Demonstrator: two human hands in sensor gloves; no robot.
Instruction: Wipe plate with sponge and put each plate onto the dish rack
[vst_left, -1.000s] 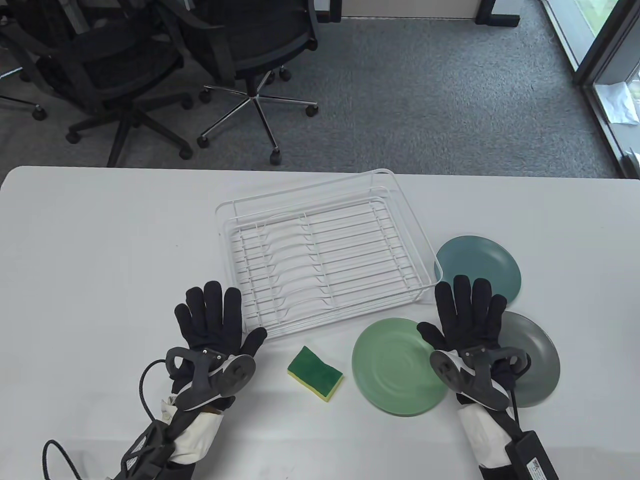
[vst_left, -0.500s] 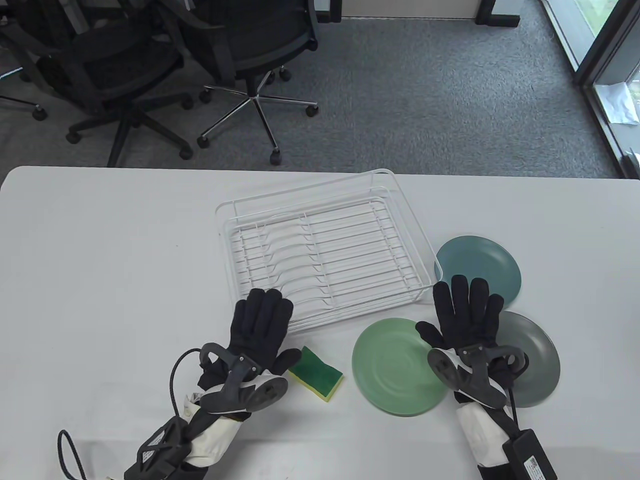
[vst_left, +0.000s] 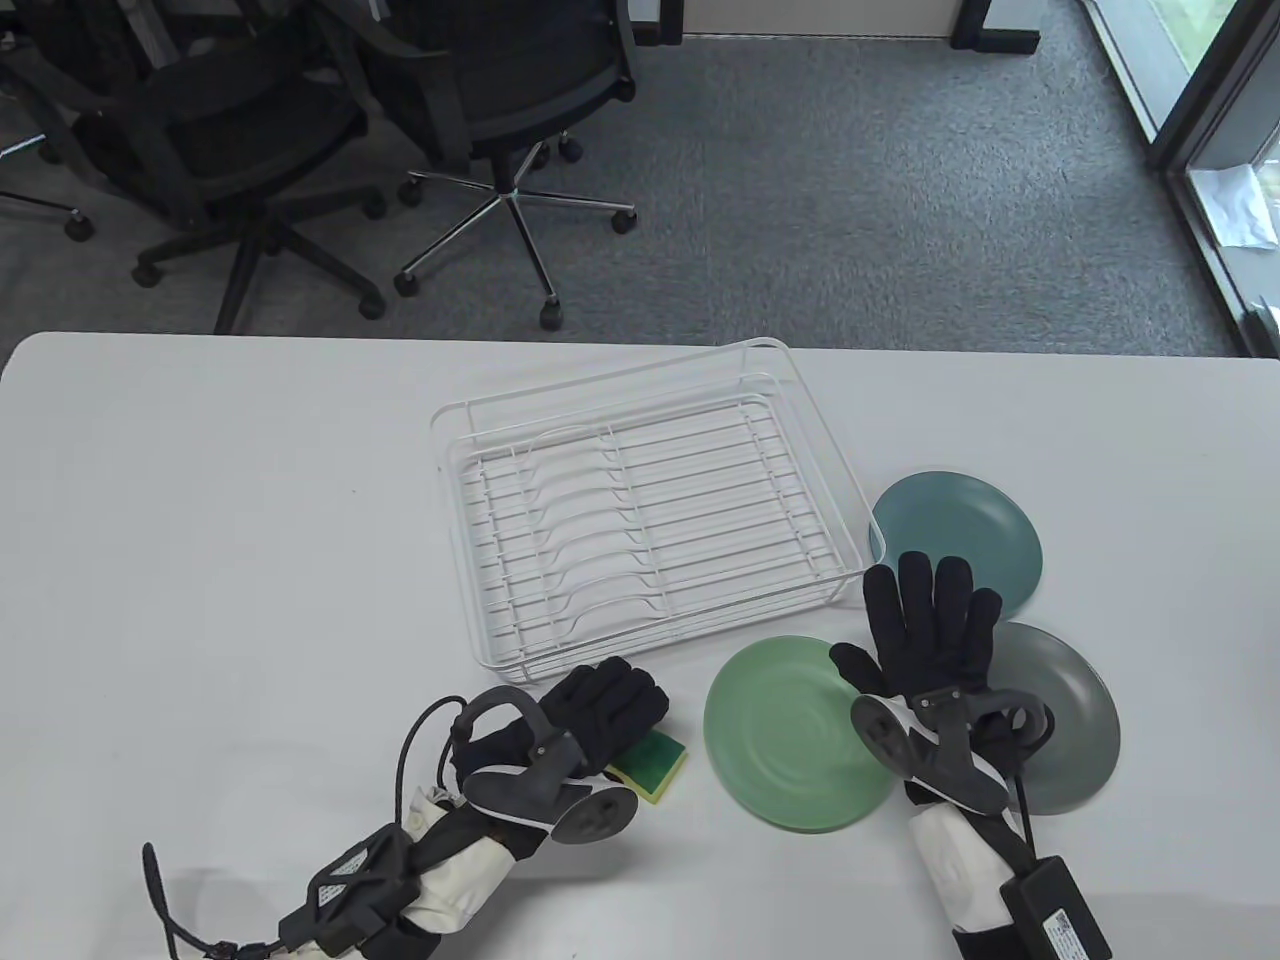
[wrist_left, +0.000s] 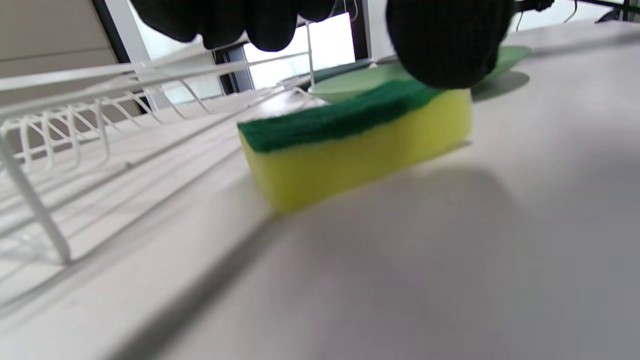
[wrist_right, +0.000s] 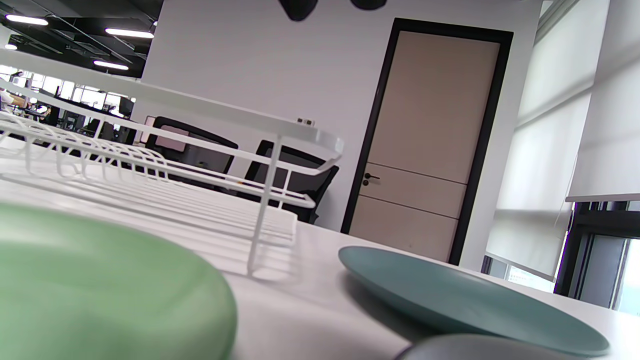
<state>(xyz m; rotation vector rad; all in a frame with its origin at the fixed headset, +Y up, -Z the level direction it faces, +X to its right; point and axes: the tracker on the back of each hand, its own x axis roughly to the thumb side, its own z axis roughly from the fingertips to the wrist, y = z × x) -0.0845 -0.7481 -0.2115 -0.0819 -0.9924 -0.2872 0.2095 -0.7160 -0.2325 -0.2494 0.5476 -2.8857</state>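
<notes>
left hand (vst_left: 600, 705) is down on the sponge (vst_left: 660, 762), fingers curled over its green top; in the left wrist view one fingertip (wrist_left: 445, 50) presses the right end, the others hang past the far edge. it looks like a grip forming, not clearly closed around it yet. right hand (vst_left: 925, 635) hovers flat with fingers spread and straight, holding nothing, over the gap between the three plates.

sponge lies on the table, near side of the dish rack (vst_left: 640, 520), just left of the light green plate (vst_left: 790, 750). green scrub side up, yellow foam down, long axis running far-left to near-right.

risk: with contact only on top, the sponge could slide along the table or tip instead of lifting, since it is soft and light. knuckles are close to the rack's near rail, so a lift could snag the wire. teal plate (vst_left: 960, 525) and grey plate (vst_left: 1065, 720) overlap slightly, so dragging one may shift the other.
</notes>
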